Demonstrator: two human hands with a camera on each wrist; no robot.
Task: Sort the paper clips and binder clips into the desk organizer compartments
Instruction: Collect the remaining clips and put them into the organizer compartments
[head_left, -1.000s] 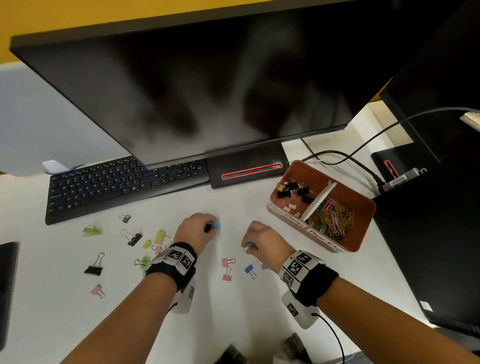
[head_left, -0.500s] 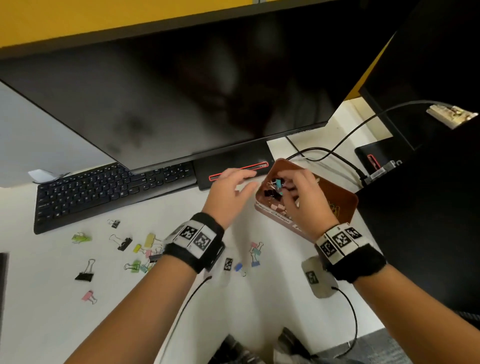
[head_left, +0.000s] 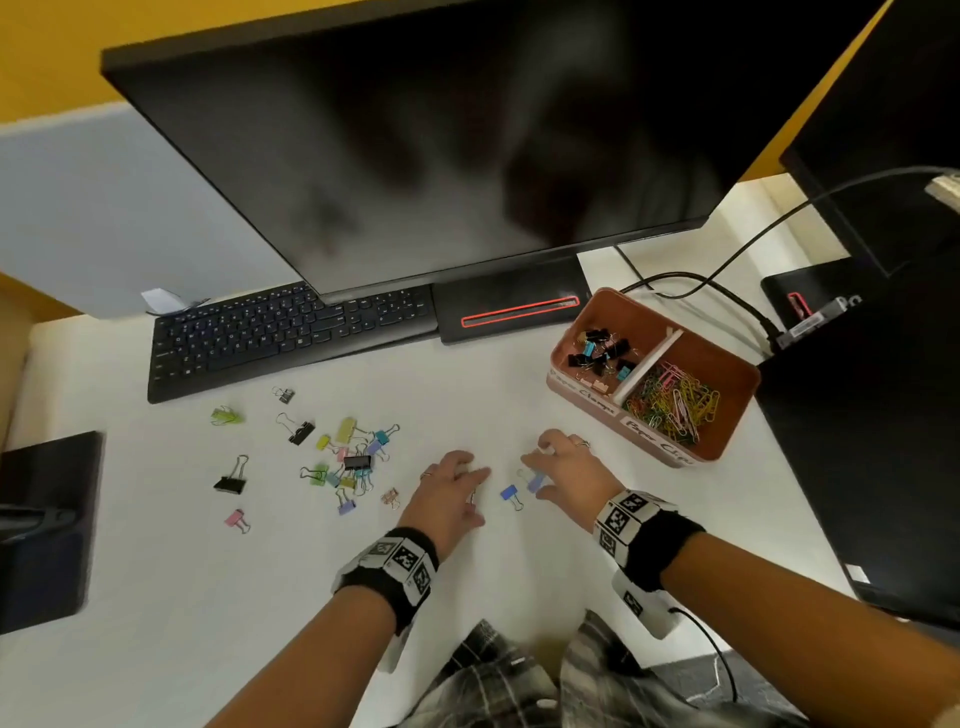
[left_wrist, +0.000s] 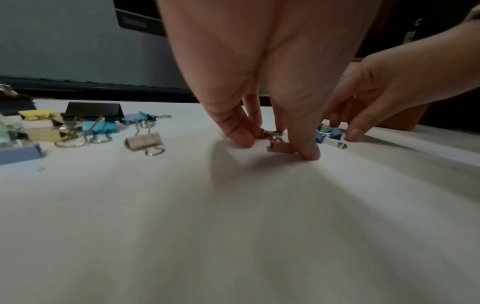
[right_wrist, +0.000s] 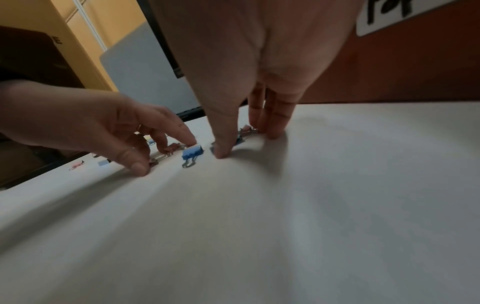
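The brown desk organizer stands at right, with binder clips in its left compartment and coloured paper clips in its right one. My left hand is down on the desk, thumb and fingers pinching a pink binder clip. A second pink clip lies by its thumb. My right hand is beside it, thumb and fingers closing on a light blue binder clip. One loose blue binder clip lies between the two hands.
A scatter of coloured and black binder clips lies left of my hands. A black keyboard and monitor base sit behind, with cables beyond the organizer. A dark device lies at the left edge.
Both hands have come back from over the organizer's binder clip compartment down to the desk, and now pinch at clips in front of it.
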